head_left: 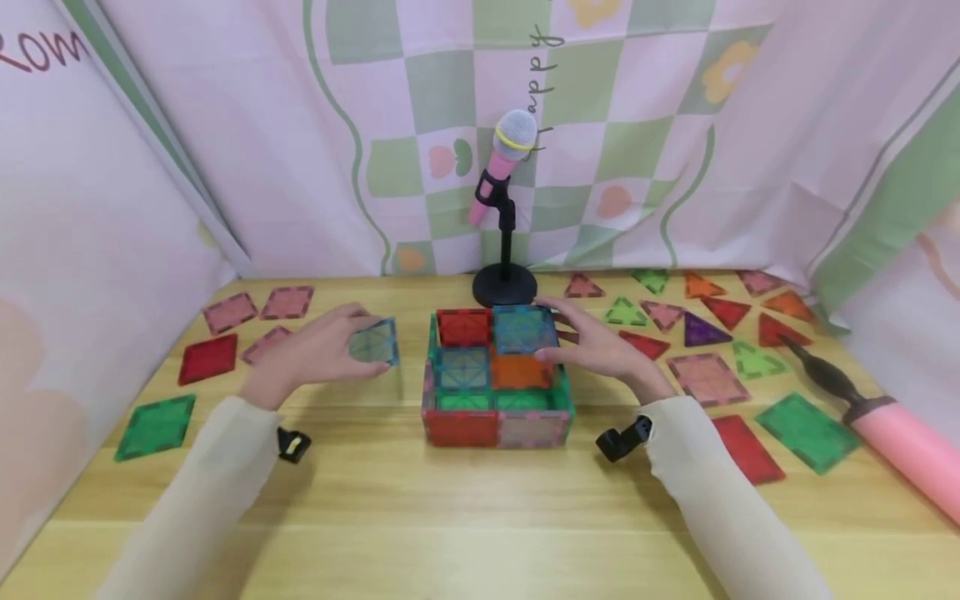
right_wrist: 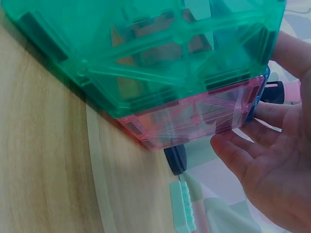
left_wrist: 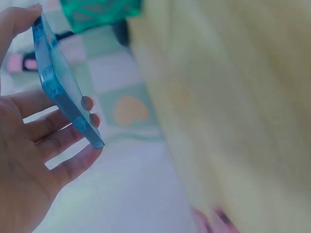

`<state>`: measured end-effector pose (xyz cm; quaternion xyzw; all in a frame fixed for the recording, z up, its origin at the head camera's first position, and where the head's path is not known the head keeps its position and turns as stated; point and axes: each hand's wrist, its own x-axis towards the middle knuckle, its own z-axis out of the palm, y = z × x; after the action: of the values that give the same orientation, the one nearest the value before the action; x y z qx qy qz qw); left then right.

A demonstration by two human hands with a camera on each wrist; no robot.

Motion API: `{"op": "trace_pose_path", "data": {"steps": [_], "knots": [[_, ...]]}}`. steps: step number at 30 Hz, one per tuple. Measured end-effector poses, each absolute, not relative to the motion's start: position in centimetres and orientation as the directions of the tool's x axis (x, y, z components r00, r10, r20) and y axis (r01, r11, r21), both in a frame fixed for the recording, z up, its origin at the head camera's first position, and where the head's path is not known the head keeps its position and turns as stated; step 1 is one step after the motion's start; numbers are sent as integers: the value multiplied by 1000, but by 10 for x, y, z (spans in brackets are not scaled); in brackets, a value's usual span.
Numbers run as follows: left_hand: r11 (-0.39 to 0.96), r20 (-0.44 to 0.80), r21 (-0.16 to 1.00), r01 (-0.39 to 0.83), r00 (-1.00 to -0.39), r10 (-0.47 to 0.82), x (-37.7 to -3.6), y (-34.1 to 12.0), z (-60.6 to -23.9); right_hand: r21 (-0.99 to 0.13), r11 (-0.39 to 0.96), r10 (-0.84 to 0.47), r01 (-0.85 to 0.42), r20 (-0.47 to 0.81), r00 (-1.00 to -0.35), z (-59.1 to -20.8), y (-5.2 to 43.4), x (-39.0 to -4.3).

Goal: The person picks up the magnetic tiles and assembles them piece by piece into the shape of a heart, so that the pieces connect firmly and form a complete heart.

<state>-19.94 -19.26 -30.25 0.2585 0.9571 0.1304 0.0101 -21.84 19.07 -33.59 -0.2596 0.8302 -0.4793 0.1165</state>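
My left hand (head_left: 315, 352) holds a clear blue square magnetic tile (head_left: 373, 342) by its edges, left of a low open box (head_left: 461, 428) built from magnetic tiles. In the left wrist view the tile (left_wrist: 65, 87) stands between the thumb and the fingertips. My right hand (head_left: 592, 340) grips another blue square magnetic tile (head_left: 523, 330) at the box's back right corner, thumb at the front edge, fingers behind. Red, green and pink squares form the walls; in the right wrist view a green wall (right_wrist: 160, 53) and a pink wall (right_wrist: 194, 116) show beside the right fingers.
Behind the box stands a toy microphone (head_left: 504, 167) on a black round base (head_left: 504, 285). Several pink, red and green tiles (head_left: 207, 358) lie at left. Triangles and squares (head_left: 707, 379) spread at right, near a pink-handled tool (head_left: 900, 433). Curtains (head_left: 420, 125) border the table.
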Motion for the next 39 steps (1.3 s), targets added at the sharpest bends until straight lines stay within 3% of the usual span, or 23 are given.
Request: {"op": "trace_pose_path", "data": {"steps": [9, 19, 26, 34, 39], "knots": [[768, 44, 224, 600, -793, 607, -222, -127, -287, -869, 388, -543, -305, 52, -838, -339, 186, -216], [728, 20, 200, 655, -746, 666, -237, -89, -286, -865, 401, -539, -301, 43, -841, -339, 185, -216], [754, -62, 205, 624, -761, 646, -238, -82, -292, -861, 408, -537, -304, 43, -843, -338, 186, -218], [742, -35, 230, 630, -756, 653, -238, -83, -295, -858, 410, -536, -310, 48, -843, -336, 189, -219], [728, 0, 306, 613, -765, 644, -239, -100, -300, -856, 410, -540, -314, 50, -840, -337, 191, -218]]}}
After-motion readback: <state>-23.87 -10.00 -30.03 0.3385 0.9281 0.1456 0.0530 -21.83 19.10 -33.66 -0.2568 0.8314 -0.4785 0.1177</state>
